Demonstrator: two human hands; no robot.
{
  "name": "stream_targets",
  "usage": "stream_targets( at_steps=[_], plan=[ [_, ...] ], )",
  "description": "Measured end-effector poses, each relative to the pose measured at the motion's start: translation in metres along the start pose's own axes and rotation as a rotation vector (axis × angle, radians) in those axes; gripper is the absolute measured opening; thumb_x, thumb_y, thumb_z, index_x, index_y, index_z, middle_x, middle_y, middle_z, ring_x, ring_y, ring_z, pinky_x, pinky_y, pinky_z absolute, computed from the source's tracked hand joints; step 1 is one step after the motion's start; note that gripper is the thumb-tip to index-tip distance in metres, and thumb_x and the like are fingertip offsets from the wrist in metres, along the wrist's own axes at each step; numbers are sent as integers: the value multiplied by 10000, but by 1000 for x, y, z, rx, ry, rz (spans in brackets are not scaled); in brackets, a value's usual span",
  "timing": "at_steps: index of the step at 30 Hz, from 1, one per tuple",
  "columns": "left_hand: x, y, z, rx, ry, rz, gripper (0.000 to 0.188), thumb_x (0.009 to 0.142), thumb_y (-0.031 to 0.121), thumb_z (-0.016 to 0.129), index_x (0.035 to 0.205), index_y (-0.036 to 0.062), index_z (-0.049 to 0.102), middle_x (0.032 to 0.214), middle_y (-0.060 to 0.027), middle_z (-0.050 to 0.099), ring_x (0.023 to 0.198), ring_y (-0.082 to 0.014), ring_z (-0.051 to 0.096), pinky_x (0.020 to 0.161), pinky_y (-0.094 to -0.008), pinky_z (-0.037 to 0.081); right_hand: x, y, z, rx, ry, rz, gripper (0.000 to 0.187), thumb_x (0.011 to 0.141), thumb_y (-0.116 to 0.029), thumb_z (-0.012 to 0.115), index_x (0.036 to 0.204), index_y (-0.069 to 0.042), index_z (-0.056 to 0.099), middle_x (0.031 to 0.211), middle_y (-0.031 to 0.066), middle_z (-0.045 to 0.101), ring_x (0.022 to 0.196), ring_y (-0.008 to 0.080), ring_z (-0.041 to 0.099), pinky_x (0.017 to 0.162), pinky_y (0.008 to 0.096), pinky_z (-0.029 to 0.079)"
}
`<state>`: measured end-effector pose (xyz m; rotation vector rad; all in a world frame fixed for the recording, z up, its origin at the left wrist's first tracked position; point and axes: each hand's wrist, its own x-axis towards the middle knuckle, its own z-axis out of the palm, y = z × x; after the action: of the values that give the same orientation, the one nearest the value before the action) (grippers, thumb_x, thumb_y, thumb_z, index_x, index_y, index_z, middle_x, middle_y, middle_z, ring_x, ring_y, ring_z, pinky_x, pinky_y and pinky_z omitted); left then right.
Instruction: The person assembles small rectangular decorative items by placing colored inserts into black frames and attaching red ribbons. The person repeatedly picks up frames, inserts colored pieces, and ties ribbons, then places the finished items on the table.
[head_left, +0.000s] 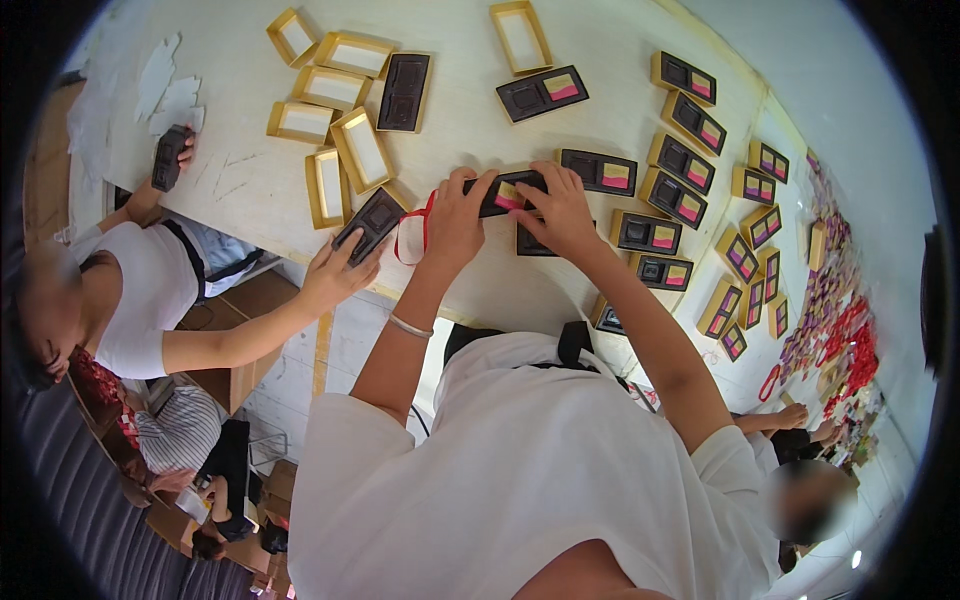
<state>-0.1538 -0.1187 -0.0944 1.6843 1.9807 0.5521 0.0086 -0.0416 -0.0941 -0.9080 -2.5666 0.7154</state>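
Observation:
A shallow gold box with a black insert (489, 208) lies in front of me near the table's front edge. A pink and yellow packet (507, 196) sits in one of its compartments. My left hand (457, 228) grips the box's left end, thumb along the near side. Over the right end, my right hand (562, 212) has its fingers on the far rim and its thumb beside the packet; part of the box is hidden under it. A red-edged white loop (411, 238) lies against my left wrist. Another filled box (540, 240) lies partly under my right hand.
Several filled boxes (683, 167) spread to the right, smaller ones (741, 257) beyond. Empty gold boxes (327, 188) lie at the left. A co-worker's hand (335, 278) holds a black insert (376, 226) close by; their other hand holds black inserts (170, 160).

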Motion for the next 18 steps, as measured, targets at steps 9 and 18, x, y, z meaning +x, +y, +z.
stream_targets(
  at_steps=[9,18],
  plan=[
    [6,4,-3,28,-27,8,673,594,-88,618,1200,162,468,1105,-100,429,985,-303,464,820,-371,421,3,7,-16,-39,-9,15,366,652,-125,674,991,-53,559,1069,150,482,1043,305,451,907,417,345],
    [10,4,-3,37,-50,42,667,583,-93,611,1187,157,478,1099,-97,431,1022,-296,459,827,-366,423,-6,9,12,46,155,91,150,674,-85,652,812,-90,592,986,99,496,1000,273,469,954,443,289]
  ],
)
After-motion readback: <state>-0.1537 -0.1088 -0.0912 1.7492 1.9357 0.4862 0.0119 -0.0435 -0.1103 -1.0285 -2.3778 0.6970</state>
